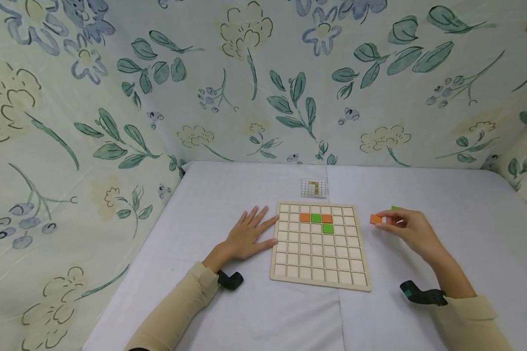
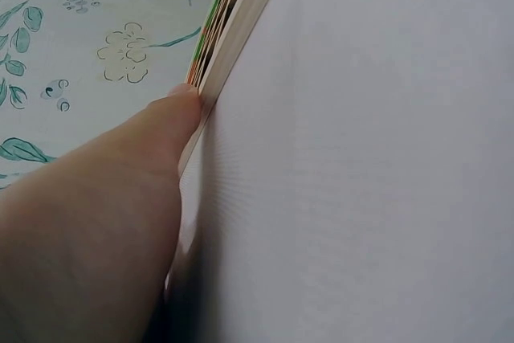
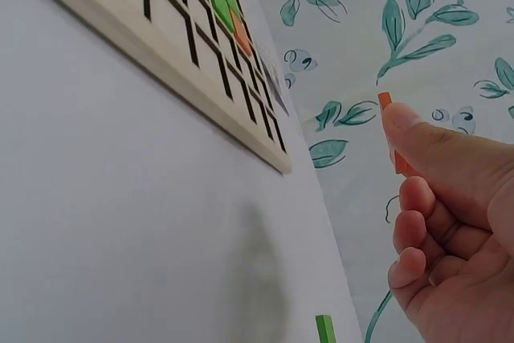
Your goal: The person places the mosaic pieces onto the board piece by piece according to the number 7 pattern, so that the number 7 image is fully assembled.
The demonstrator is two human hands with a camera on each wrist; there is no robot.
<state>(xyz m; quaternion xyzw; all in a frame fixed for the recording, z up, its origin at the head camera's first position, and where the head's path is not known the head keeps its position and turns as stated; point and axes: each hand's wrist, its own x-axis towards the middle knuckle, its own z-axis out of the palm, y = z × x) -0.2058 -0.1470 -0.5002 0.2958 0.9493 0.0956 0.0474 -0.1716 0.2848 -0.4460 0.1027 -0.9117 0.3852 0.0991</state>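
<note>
in the head view, a wooden grid board [image 1: 320,246] is seen lying flat on the white counter [image 1: 246,312], with two orange tiles and two green tiles [image 1: 327,228] seated in its upper rows. the left hand [image 1: 246,236] is laid flat with fingers spread against the board's left edge, apparently to keep it from sliding. an orange tile [image 1: 375,219] is pinched in the right hand [image 1: 410,229], held just right of the board; a green tile [image 1: 395,208] is partly hidden behind it. a small pattern card [image 1: 314,188] is placed beyond the board.

in the left wrist view, a fingertip [image 2: 181,114] is pressed to the board's rim [image 2: 241,18].

in the right wrist view, the orange tile [image 3: 392,134] is gripped upright between thumb and fingers, above a green tile [image 3: 324,328] lying on the counter.
</note>
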